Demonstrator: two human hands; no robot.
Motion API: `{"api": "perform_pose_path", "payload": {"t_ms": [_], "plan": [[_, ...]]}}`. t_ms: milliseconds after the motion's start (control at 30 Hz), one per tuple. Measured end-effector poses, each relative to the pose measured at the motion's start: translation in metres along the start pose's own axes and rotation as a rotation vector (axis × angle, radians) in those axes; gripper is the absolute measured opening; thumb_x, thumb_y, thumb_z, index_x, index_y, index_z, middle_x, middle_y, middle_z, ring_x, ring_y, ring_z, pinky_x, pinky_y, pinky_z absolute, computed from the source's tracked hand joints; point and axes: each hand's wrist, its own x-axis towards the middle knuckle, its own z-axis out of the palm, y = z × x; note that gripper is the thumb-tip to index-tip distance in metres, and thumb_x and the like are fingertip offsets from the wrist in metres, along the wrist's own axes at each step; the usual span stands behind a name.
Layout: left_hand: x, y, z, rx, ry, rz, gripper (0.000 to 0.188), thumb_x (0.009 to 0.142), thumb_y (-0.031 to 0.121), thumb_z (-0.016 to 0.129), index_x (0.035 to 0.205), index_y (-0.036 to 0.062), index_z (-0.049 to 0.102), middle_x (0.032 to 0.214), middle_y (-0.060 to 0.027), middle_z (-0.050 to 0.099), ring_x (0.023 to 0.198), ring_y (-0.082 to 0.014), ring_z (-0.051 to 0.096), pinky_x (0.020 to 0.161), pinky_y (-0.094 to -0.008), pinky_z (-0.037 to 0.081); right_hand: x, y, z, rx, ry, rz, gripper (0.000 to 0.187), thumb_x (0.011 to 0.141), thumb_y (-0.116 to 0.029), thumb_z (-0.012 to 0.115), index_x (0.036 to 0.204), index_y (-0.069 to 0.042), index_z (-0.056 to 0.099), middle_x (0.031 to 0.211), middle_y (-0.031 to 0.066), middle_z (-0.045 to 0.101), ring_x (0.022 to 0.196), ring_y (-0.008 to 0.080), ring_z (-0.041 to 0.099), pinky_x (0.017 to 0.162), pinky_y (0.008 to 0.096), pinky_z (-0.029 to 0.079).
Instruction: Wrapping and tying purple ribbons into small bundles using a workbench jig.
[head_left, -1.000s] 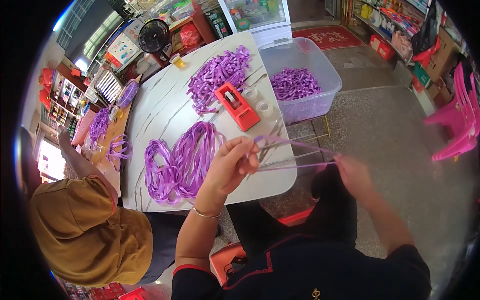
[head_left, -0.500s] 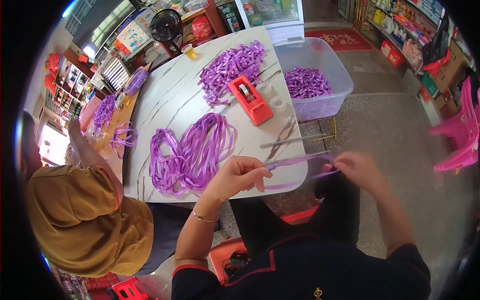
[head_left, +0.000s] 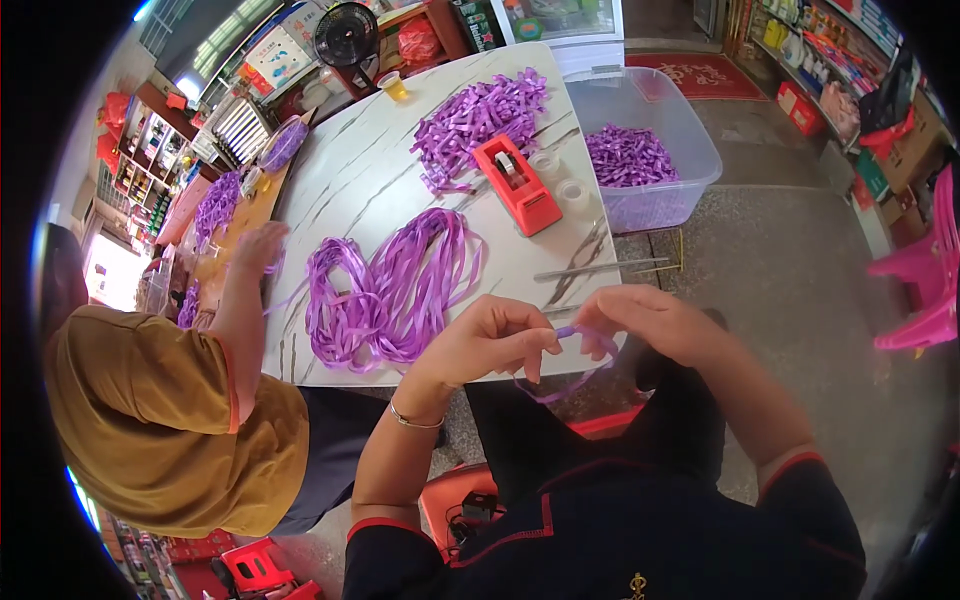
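Observation:
Beyond the table's near right corner, my left hand (head_left: 490, 342) pinches a purple ribbon (head_left: 567, 332) between thumb and fingertips. Close beside it, my right hand (head_left: 645, 322) has its fingers bent round the same strip. A loop of the ribbon hangs below both hands. On the marble-patterned table (head_left: 345, 150), a large bundle of long purple ribbons (head_left: 400, 290) lies to the left of my hands. Farther back is a heap of short folded purple ribbon pieces (head_left: 480, 125). A red tape dispenser (head_left: 520, 190) stands in front of that heap.
Thin metal rods (head_left: 600, 268) stick out past the table's right edge. A clear plastic tub (head_left: 690, 160) with purple pieces stands beyond that edge. Small clear cups (head_left: 572, 192) stand by the dispenser, and a cup of yellow liquid (head_left: 394, 88) farther back. A co-worker (head_left: 170, 420) is at my left.
My right hand has moved left, close to my left hand, and the stretched ribbon loop is now slack and smaller. The co-worker's arm has swung toward the ribbon bundle.

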Motion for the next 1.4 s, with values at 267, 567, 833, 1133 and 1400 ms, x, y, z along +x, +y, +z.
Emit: {"api": "perform_pose_path", "payload": {"t_ms": [267, 567, 833, 1133, 1400], "plan": [[-0.001, -0.011, -0.006, -0.072, -0.014, -0.003, 0.017, 0.087, 0.015, 0.055, 0.077, 0.0028, 0.062, 0.055, -0.0020, 0.058, 0.045, -0.0025, 0.050, 0.041, -0.0146, 0.032, 0.007, -0.001, 0.005, -0.206, 0.049, -0.069, 0.031, 0.095, -0.027, 0.041, 0.090, -0.001, 0.057, 0.082, 0.0031, 0.057, 0.079, 0.0106, 0.053, 0.077, 0.0255, 0.040], [0.002, -0.014, -0.007, -0.098, -0.020, -0.013, 0.017, 0.087, 0.013, 0.054, 0.077, 0.0010, 0.060, 0.060, -0.0011, 0.059, 0.049, -0.0051, 0.055, 0.041, -0.0148, 0.034, 0.015, -0.006, 0.008, -0.327, 0.010, -0.030, 0.028, 0.091, -0.028, 0.051, 0.088, 0.000, 0.055, 0.073, 0.0005, 0.054, 0.066, 0.0076, 0.050, 0.061, 0.0210, 0.041], [0.014, -0.010, -0.002, 0.046, -0.146, 0.104, 0.013, 0.086, 0.009, 0.056, 0.080, 0.0001, 0.062, 0.061, -0.0011, 0.059, 0.055, -0.0042, 0.056, 0.047, -0.0166, 0.038, 0.002, -0.007, 0.002, -0.090, -0.038, 0.191, 0.027, 0.092, -0.026, 0.049, 0.083, -0.002, 0.056, 0.070, -0.0006, 0.054, 0.064, 0.0062, 0.050, 0.058, 0.0198, 0.040], [0.056, -0.009, 0.012, 0.120, -0.448, 0.307, 0.010, 0.082, 0.007, 0.060, 0.080, -0.0026, 0.063, 0.064, -0.0033, 0.060, 0.057, -0.0089, 0.056, 0.053, -0.0221, 0.044, -0.036, 0.016, -0.014, 0.121, -0.009, 0.254, 0.023, 0.089, -0.022, 0.052, 0.079, -0.002, 0.059, 0.069, -0.0010, 0.057, 0.060, 0.0035, 0.052, 0.053, 0.0167, 0.039], [0.111, -0.042, 0.017, 0.583, 0.114, 0.507, 0.015, 0.085, 0.012, 0.059, 0.091, -0.0016, 0.062, 0.077, -0.0044, 0.062, 0.068, -0.0090, 0.055, 0.061, -0.0229, 0.043, -0.078, 0.059, -0.050, 0.145, 0.484, 0.150, 0.021, 0.087, -0.020, 0.051, 0.078, -0.004, 0.061, 0.064, 0.0008, 0.056, 0.055, 0.0037, 0.049, 0.052, 0.0161, 0.037]]}}
